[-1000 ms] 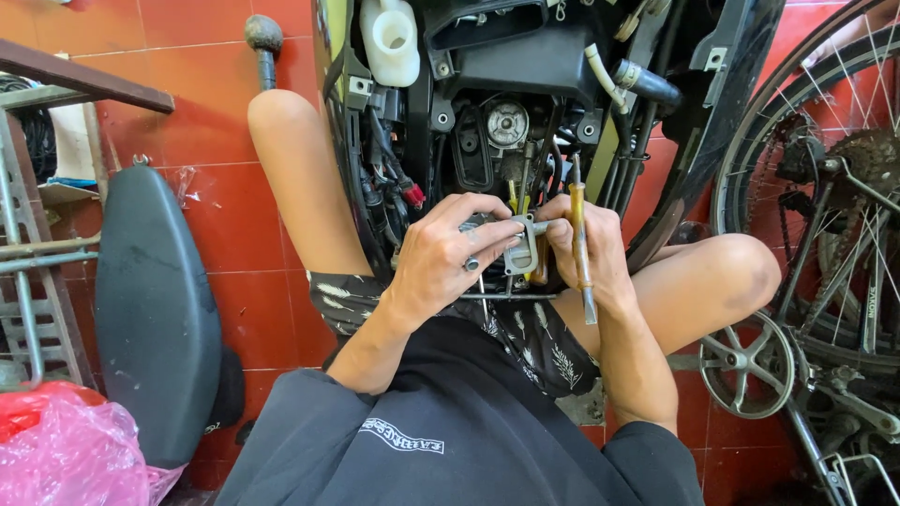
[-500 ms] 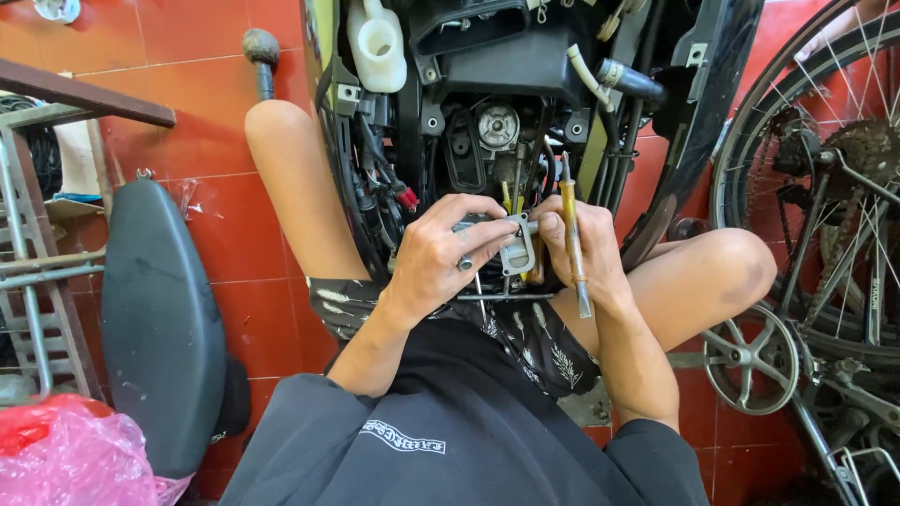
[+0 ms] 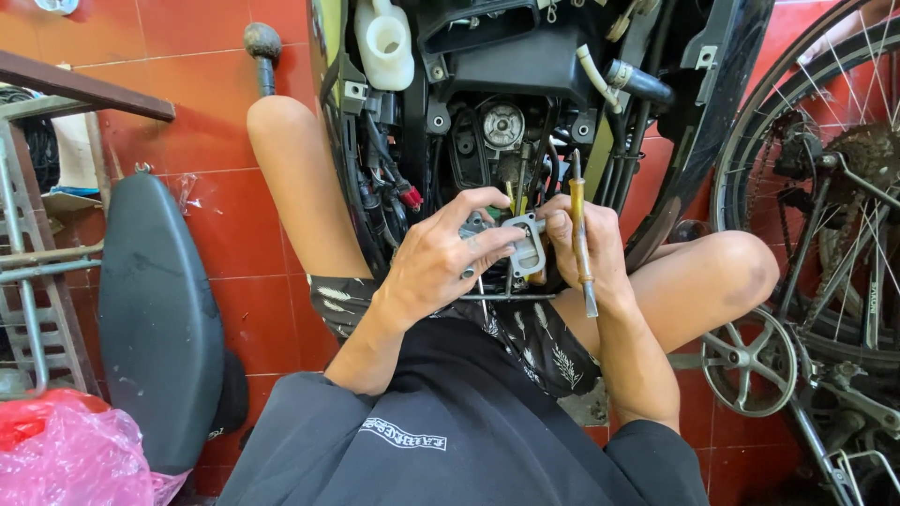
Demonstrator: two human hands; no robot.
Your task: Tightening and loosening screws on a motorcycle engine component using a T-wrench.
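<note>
I sit on a red tiled floor in front of an opened motorbike frame (image 3: 562, 66). My left hand (image 3: 445, 258) and my right hand (image 3: 586, 253) meet over a small grey metal part (image 3: 525, 245), a bracket-like casting, held between the fingers of both. A long tool with a yellow handle (image 3: 579, 234) is pinched in my right hand too, lying upright along the fingers. Behind the part are coloured wires and a round silver cap (image 3: 503, 125). My knees spread to either side of the frame.
A white plastic reservoir (image 3: 384, 42) sits at the frame's upper left. A black seat (image 3: 159, 319) lies on the left, beside a pink plastic bag (image 3: 70, 459) and a metal rack (image 3: 28, 272). A bicycle wheel, chainring and crank (image 3: 750, 365) stand on the right.
Both hands have stayed on the metal part and shifted slightly up and left in view. The yellow-handled tool remains in the right hand.
</note>
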